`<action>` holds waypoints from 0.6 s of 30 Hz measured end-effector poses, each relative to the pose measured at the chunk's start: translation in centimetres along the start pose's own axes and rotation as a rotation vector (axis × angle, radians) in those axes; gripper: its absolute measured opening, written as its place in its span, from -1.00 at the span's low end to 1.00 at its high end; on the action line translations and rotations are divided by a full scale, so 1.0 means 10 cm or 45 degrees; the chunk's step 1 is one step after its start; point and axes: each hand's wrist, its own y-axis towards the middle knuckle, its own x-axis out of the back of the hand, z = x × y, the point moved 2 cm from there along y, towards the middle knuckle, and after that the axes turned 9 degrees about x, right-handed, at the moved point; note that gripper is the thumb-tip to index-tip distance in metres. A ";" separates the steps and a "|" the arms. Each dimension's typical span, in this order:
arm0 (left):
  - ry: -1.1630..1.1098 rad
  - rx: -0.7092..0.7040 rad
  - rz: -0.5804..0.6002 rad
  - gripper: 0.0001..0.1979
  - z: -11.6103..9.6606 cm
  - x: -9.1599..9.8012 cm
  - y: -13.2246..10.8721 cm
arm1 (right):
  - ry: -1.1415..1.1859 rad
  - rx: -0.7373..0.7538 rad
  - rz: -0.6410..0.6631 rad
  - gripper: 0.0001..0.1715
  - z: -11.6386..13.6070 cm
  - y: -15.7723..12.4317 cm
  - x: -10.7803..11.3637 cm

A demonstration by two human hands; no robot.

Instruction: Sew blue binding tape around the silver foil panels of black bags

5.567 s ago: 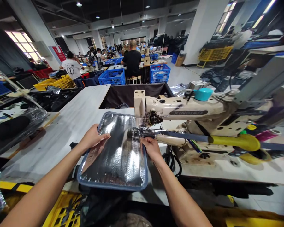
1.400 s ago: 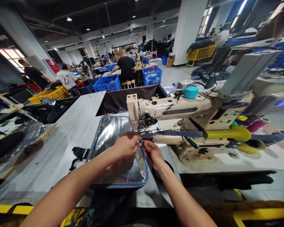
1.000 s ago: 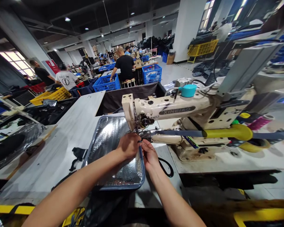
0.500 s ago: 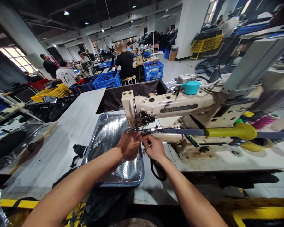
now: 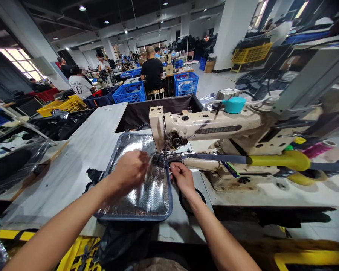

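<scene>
A silver foil panel (image 5: 135, 150) with blue binding along its edge lies on the table, its right edge under the needle of a cream sewing machine (image 5: 203, 126). My left hand (image 5: 130, 169) hovers over the panel's middle with fingers curled; what it holds, if anything, is hidden. My right hand (image 5: 180, 177) pinches the panel's bound edge just in front of the presser foot. A blue binding tape (image 5: 214, 157) feeds in from the right along the machine's arm, through a yellow guide (image 5: 279, 161).
A dark fabric-lined bin (image 5: 155, 111) sits behind the panel. The grey table (image 5: 81, 150) stretches left, with black straps at its edge. Blue crates (image 5: 130, 92) and yellow crates (image 5: 59, 105) stand beyond, where other people work. A yellow crate (image 5: 76, 256) is below me.
My left hand has drawn back left from the needle area to above the panel's middle. My right hand stays pinched at the bound edge by the presser foot.
</scene>
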 end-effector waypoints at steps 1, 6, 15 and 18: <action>0.013 0.128 -0.082 -0.70 0.17 0.06 -0.01 | 0.023 -0.053 0.020 -0.43 0.02 0.04 -0.04; -0.171 0.767 -0.194 -0.39 0.82 0.08 -0.24 | -0.095 -0.073 -0.001 -0.40 0.08 0.02 -0.19; -0.400 0.994 -0.160 -0.06 0.94 -0.04 -0.28 | -0.281 0.014 0.016 -0.34 0.08 0.11 -0.20; -0.400 0.998 -0.103 -0.14 1.03 -0.06 -0.08 | -0.217 0.010 0.024 -0.38 0.08 0.11 -0.21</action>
